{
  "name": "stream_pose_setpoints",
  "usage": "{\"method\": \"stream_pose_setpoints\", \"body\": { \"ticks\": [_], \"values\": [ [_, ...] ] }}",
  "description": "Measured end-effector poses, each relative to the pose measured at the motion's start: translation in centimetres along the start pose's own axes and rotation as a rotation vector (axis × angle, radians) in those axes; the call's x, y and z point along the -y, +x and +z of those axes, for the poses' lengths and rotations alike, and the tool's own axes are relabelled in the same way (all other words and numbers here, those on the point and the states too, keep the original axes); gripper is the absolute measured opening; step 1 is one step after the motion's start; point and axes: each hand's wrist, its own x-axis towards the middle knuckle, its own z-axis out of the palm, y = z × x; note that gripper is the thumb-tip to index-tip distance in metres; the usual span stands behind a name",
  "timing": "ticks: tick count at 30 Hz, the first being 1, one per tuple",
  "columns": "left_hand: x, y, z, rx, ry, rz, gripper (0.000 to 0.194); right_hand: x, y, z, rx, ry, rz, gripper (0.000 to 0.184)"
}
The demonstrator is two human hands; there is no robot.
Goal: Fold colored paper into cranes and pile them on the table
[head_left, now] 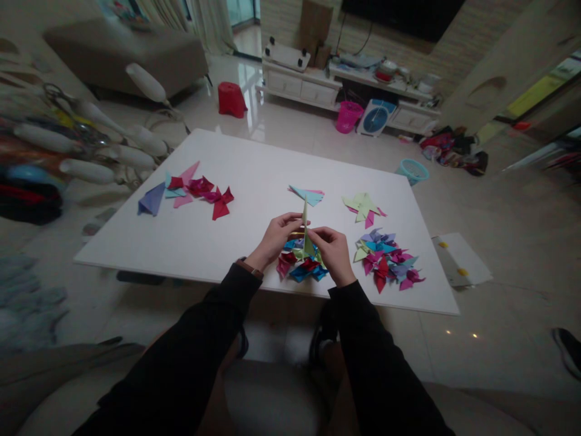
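Between my two hands a folded piece of light green paper (308,243) stands upright over the table. My left hand (280,235) pinches it from the left, with the fingers closed at its edge. From the right, my right hand (333,248) grips it between thumb and fingers. Just below and behind the hands lies a pile of shiny folded paper pieces (303,270) in blue, red and green, partly hidden by the hands. Farther up the table, folded light blue and pink paper (308,194) lies flat.
On the white table (254,163), a heap of folded paper pieces (385,257) lies at the right, with green and pink folded paper (362,206) above it. More colored folded paper (220,203) is spread at the left. Beyond stand a red stool (232,100) and a pink bin (348,116).
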Motion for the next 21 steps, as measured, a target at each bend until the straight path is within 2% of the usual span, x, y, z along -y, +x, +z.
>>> {"method": "stream_pose_setpoints", "body": {
  "ticks": [11, 17, 21],
  "values": [
    [0.34, -0.2, -0.08, 0.011, 0.134, 0.074, 0.047, -0.01, -0.08, -0.06, -0.094, -0.144, -0.067, 0.023],
    [-0.33, -0.51, 0.07, -0.006, 0.269, 0.141, 0.049, -0.43, 0.21, -0.25, -0.137, -0.086, -0.06, 0.021],
    [-0.61, -0.75, 0.31, 0.051, 0.283, 0.128, 0.045, -0.65, 0.34, -0.25, -0.143, -0.074, -0.066, 0.024]
  ]
}}
